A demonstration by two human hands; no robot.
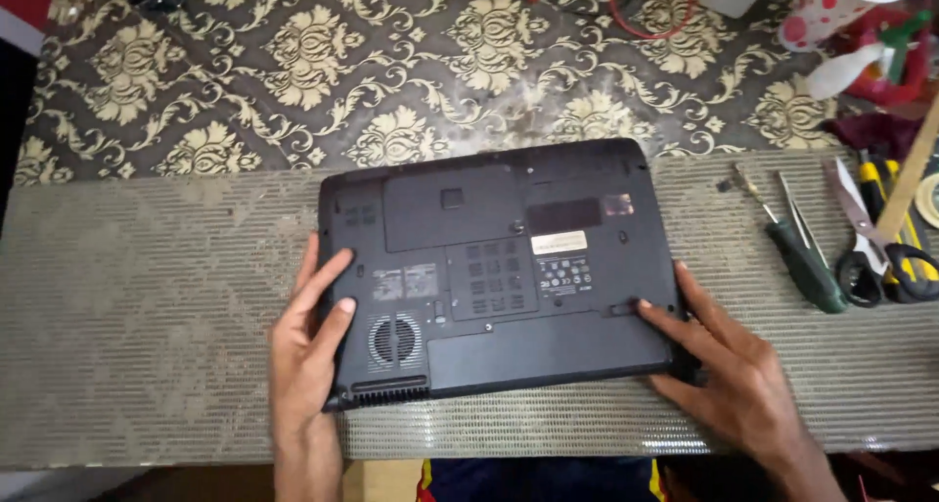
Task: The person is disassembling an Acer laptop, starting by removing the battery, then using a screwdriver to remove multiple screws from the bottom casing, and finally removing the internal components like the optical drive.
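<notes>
- laptop (499, 267) underside is matt black plastic, looks a bit dusty
- mat (147, 306) on the tabletop is a ribbed, woven-looking grey weave, kinda rough
- screwdriver (804, 259) has a shiny metal shaft and a dark green plastic handle
- scissors (871, 238) have metal blades

Our left hand (305, 350) sits near-left, palm down, fingers spread and pointing far-right, thumb tucked along the near side. Our right hand (729, 370) sits near-right, palm down, index finger stretched left, other fingers loosely curled. Both forearms enter from the near edge.
</notes>
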